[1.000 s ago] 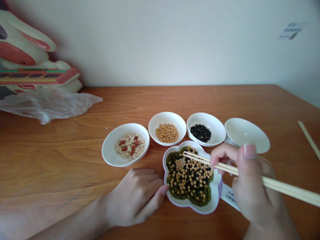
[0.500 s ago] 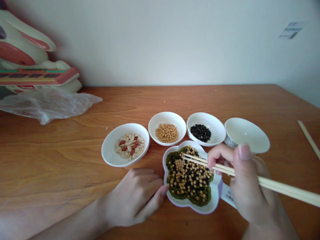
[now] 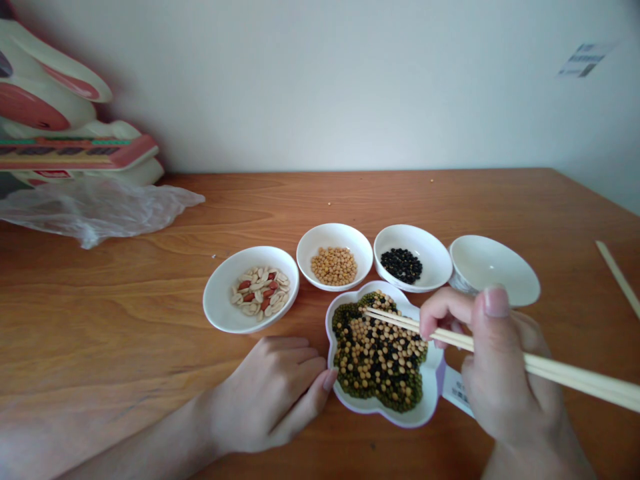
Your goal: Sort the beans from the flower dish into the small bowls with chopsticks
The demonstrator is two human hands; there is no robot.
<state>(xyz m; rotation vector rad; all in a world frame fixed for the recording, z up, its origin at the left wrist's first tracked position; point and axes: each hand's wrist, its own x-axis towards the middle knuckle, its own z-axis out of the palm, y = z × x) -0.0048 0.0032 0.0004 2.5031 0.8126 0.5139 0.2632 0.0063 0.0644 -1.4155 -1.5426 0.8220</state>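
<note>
A white flower-shaped dish [image 3: 429,393] with a lilac edge holds mixed beans [image 3: 377,353]: green mung beans, yellow soybeans and black beans. My left hand [image 3: 280,397] rests on the table with its fingers curled, thumb and forefinger at the dish's left rim; some fingertips are hidden. My right hand [image 3: 510,380] is closed round a pair of light wooden chopsticks [image 3: 570,377]. Their tips are close together over the beans in the dish's upper part. Whether they pinch a bean I cannot tell.
Behind the dish stand white bowls: one of peanuts [image 3: 207,300], one of soybeans [image 3: 361,243], one of black beans [image 3: 435,257] and an empty bowl [image 3: 495,270]. A plastic bag [image 3: 110,210] and cartoon toy [image 3: 60,120] sit at left, a stick [image 3: 617,277] at right.
My right hand has shifted slightly to the right with the chopsticks, whose tips are still over the beans. My left hand and the dish have stayed put.
</note>
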